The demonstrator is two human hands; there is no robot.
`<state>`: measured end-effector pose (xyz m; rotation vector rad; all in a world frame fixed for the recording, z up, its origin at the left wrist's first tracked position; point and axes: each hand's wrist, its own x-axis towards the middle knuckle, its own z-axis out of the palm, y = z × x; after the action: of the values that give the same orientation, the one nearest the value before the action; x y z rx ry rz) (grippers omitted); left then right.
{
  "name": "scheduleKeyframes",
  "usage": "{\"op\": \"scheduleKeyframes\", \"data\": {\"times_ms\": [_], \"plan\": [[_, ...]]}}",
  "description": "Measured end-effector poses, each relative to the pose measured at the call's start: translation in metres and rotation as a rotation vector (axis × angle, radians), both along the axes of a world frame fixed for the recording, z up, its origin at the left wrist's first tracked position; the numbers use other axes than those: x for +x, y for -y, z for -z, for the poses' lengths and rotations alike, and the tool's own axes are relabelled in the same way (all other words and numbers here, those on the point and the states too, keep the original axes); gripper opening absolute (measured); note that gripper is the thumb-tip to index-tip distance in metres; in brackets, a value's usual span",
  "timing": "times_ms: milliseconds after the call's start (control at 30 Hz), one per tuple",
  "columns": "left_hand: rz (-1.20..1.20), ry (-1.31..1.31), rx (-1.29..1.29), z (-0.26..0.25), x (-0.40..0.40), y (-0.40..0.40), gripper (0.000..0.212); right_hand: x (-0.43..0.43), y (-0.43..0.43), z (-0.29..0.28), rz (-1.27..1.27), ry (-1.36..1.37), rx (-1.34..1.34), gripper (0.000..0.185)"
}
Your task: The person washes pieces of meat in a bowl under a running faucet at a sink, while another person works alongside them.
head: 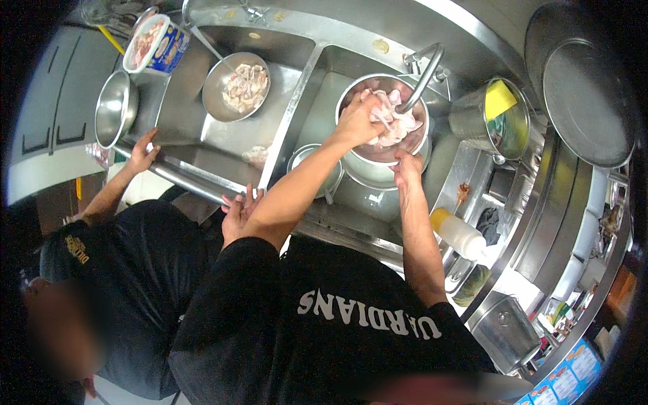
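Note:
A steel bowl (346, 96) of raw, pale pink meat pieces (400, 124), apparently chicken, sits beneath the curved faucet in the right sink basin. My left hand (358, 121) reaches into it from the left, its fingers closed around some of the meat and partly hidden. At the bowl's near right rim, my right hand (408, 168) grips the edge. Below this bowl is another round vessel (372, 177), in cloudy water. A smaller round pan (330, 177) lies partly behind my left forearm.
Left basin: a bowl of meat pieces (245, 88) under a faucet. A co-worker's hands (144, 154) are near the sink's front edge. Left of it are a steel bowl (116, 109) and a plastic tub of meat (169, 50). Right: a large can (471, 119), squeeze bottle (458, 235) and big pan (590, 104).

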<state>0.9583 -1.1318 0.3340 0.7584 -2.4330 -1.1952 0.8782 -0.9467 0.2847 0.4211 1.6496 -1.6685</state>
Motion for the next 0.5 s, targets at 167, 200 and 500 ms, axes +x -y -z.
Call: {"op": "scheduleKeyframes", "data": {"times_ms": [167,200,500], "plan": [[0.052,-0.182,0.113,-0.004,0.001,-0.004,0.033,-0.003,-0.009,-0.002,0.033,0.010,-0.031,0.058],[0.035,-0.127,0.199,-0.001,0.002,-0.008,0.033,0.000,-0.009,-0.004,0.020,0.004,-0.035,0.057],[-0.190,0.041,0.004,0.007,-0.017,-0.014,0.038,0.015,0.000,-0.004,0.000,0.052,0.024,0.043]]}}
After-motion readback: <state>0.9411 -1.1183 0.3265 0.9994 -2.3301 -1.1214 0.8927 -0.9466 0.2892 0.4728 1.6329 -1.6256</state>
